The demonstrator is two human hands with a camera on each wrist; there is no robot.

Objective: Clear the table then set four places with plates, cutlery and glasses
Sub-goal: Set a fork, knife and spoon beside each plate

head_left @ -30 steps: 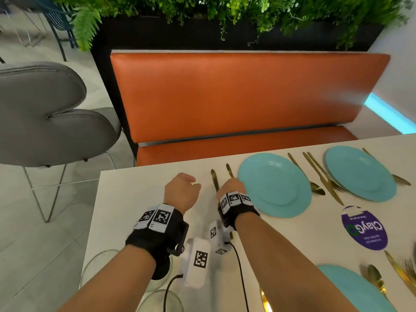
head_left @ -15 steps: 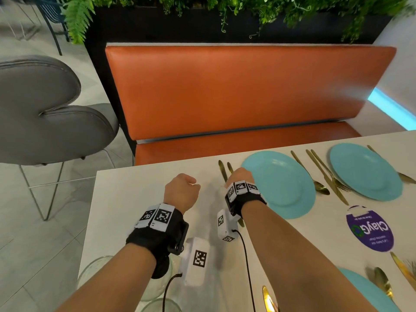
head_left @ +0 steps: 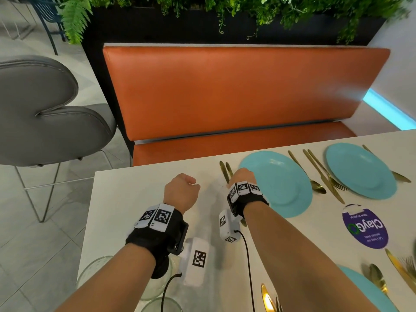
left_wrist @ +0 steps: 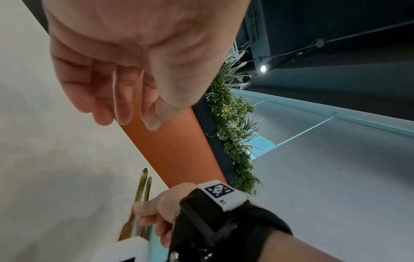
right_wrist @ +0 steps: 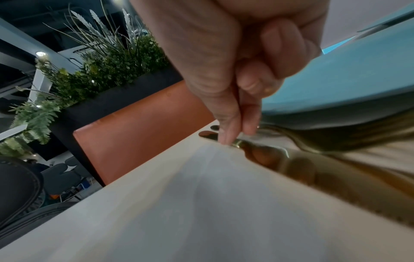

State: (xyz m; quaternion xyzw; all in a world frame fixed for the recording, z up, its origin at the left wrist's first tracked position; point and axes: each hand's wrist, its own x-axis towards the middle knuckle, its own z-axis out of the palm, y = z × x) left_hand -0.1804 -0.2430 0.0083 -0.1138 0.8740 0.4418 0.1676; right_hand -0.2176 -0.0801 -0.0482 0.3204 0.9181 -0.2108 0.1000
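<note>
A gold knife and fork [head_left: 225, 171] lie side by side on the white table [head_left: 135, 199], just left of a teal plate [head_left: 279, 183]. My right hand [head_left: 242, 177] is down on them. In the right wrist view its thumb and forefinger [right_wrist: 235, 140] pinch the knife handle [right_wrist: 207, 134] against the tabletop, with the fork [right_wrist: 325, 143] beside it. My left hand [head_left: 181, 191] hovers over bare table to the left, fingers [left_wrist: 118, 99] loosely curled and holding nothing. The left wrist view shows the right hand [left_wrist: 154, 209] over the cutlery [left_wrist: 143, 186].
A second teal plate [head_left: 360, 170] with gold cutlery [head_left: 324, 174] lies far right. A purple round sign [head_left: 364, 226] lies between places. A third plate [head_left: 369, 291] and more cutlery [head_left: 378, 278] are near right. Glasses [head_left: 96, 278] stand near left. Orange bench [head_left: 236, 91] behind, grey chair [head_left: 45, 113] left.
My right hand has slid a little farther along the knife and fork toward the table's far edge. The left hand has stayed where it was.
</note>
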